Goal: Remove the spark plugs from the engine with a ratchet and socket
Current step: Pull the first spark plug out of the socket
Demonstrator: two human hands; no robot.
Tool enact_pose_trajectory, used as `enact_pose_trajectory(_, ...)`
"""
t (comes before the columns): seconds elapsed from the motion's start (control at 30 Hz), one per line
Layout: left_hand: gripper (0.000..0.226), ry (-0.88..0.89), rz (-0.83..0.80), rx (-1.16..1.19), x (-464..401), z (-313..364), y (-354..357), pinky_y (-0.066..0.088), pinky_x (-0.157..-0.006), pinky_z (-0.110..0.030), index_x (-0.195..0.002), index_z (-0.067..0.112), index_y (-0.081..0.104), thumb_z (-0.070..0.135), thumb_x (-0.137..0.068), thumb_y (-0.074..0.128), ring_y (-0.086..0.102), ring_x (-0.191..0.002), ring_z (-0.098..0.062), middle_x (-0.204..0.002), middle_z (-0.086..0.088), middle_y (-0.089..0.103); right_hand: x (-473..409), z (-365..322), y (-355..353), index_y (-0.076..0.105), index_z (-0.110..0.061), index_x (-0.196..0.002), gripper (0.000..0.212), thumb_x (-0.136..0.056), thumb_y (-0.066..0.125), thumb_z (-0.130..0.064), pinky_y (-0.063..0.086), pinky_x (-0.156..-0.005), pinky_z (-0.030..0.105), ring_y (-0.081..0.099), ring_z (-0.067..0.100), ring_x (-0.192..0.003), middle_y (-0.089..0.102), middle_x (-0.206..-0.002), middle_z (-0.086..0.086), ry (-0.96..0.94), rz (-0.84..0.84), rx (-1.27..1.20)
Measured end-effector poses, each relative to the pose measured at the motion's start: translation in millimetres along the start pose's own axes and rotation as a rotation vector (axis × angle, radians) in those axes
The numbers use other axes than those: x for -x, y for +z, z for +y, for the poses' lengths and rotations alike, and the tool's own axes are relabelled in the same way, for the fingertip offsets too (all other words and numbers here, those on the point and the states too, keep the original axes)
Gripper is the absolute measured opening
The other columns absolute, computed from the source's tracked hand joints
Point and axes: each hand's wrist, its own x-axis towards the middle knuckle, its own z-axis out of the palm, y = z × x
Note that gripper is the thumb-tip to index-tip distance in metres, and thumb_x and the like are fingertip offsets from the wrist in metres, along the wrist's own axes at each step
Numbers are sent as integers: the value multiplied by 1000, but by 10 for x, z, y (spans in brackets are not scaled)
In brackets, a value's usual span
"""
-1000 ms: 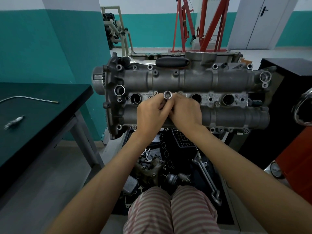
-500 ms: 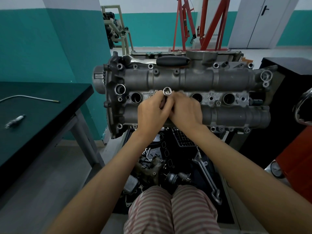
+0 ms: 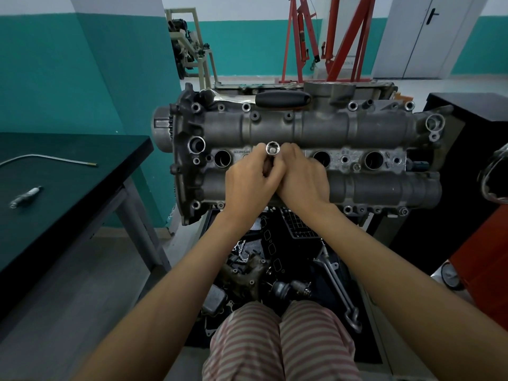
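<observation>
**wrenchnoob:** Head view, what can bite you here?

**oldtorque:** That socket (image 3: 273, 147) stands up out of the second plug well on the engine (image 3: 316, 130). Pull it crooked and I reckon the plug drops back down the hole. Your left hand (image 3: 251, 182) has its grip curled round the socket stem just below the open end; your right hand (image 3: 302, 177) is pressed against it, fingers curled, but I can't tell what they hold. The ratchet (image 3: 275, 99) lies beyond both grips.
</observation>
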Motion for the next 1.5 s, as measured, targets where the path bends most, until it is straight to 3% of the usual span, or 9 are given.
enact_pose_trajectory(0.2, 38, 14, 28, 68, -39, 4, -4, 36, -45, -39, -59, 14, 40, 25, -91, 59, 40, -43, -25, -46, -7, 42, -3, -4, -43, 61, -7, -100, 29, -92, 44, -29, 39, -65, 33, 62, 32, -84, 66, -98, 11, -32, 5, -68)
enact_pose_trajectory(0.43, 33, 1, -14, 14, 24, 0, -7, 28, -46, -20, -68, 13, 34, 31, -87, 56, 35, -46, -10, -51, 7, 36, -30, 2, 45, 55, -15, -101, 22, -93, 39, -28, 40, -66, 31, 61, 24, -85, 59, -100, 4, -13, -60, 84)
enact_pose_trajectory(0.57, 32, 24, -25, -1, 18, 17, -16, 33, -48, -25, -72, 7, 45, 36, -85, 41, 42, -49, -12, -54, 1, 45, -11, 2, 42, 50, -11, -104, 19, -94, 40, -23, 32, -61, 30, 58, 26, -80, 53, -102, 6, -44, -49, 107)
enact_pose_trajectory(0.67, 33, 4, -8, -12, -3, 24, -8, 37, -50, -31, -71, 4, 51, 32, -87, 45, 47, -50, -18, -53, -2, 49, 3, -2, 17, 50, -8, -103, 22, -95, 39, -25, 28, -61, 31, 56, 29, -79, 52, -102, 9, -49, -37, 74)
enact_pose_trajectory(0.87, 38, 41, 25, 94, -27, -18, -19, 31, -45, -32, -56, 9, 41, 19, -88, 59, 34, -43, -17, -45, 0, 38, 13, -4, -25, 53, -9, -103, 30, -93, 41, -34, 38, -67, 35, 59, 29, -83, 61, -99, 8, -32, -3, -25)
enact_pose_trajectory(1.03, 36, 50, 6, 82, -1, -28, -8, 29, -46, -31, -59, 12, 37, 23, -86, 59, 30, -47, -14, -49, 6, 33, 3, 13, -6, 57, -12, -100, 24, -92, 41, -29, 41, -71, 35, 61, 27, -85, 64, -98, 5, -23, -16, -29)
enact_pose_trajectory(1.23, 23, 13, -26, 49, 20, -8, -19, 33, -48, -24, -73, 11, 39, 24, -86, 53, 41, -50, -15, -56, 0, 44, 2, 15, 22, 48, -8, -101, 21, -94, 40, -27, 28, -59, 30, 55, 28, -73, 53, -100, 8, -20, -9, 22)
enact_pose_trajectory(1.37, 30, 2, -30, 15, 1, -15, -17, 30, -49, -25, -69, 14, 32, 22, -88, 54, 36, -51, -15, -54, 6, 36, 11, 4, -15, 49, -6, -95, 23, -92, 45, -29, 24, -58, 32, 54, 34, -69, 56, -96, 11, -6, 23, -15)
enact_pose_trajectory(1.5, 37, 19, -11, 28, -15, -2, -30, 30, -49, -34, -61, 12, 33, 24, -88, 56, 33, -49, -19, -51, 4, 34, 23, -28, -56, 58, -5, -86, 23, -87, 53, -27, 36, -59, 34, 60, 35, -70, 64, -85, 14, -53, 58, -93)
